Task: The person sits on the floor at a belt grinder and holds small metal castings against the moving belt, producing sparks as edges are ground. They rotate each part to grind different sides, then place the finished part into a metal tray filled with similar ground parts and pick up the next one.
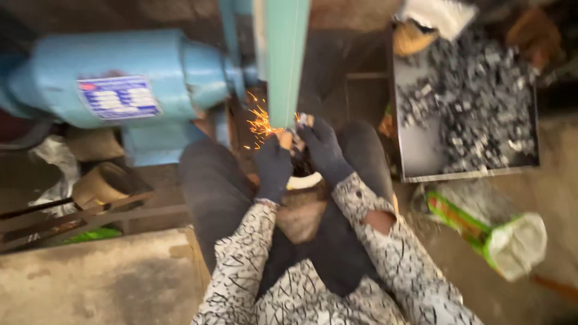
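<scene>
Blurrily: gloved hands [298, 153] hide small workpiece [303, 118] | sparks [260, 123] at belt [288, 60]

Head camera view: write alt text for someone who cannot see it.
Two dark-gloved hands, left hand and right hand, press a small metal piece against a turquoise grinding belt, throwing orange sparks. A blue motor sits left; a tray of small metal parts right.

The grinding belt [288, 60] stands at twelve o'clock, the motor [120, 78] at ten. Both hands, left hand [273, 168] and right hand [323, 150], meet at the belt's foot. A tray of metal parts [469, 102] lies at two o'clock, a sack [494, 235] at four.
</scene>
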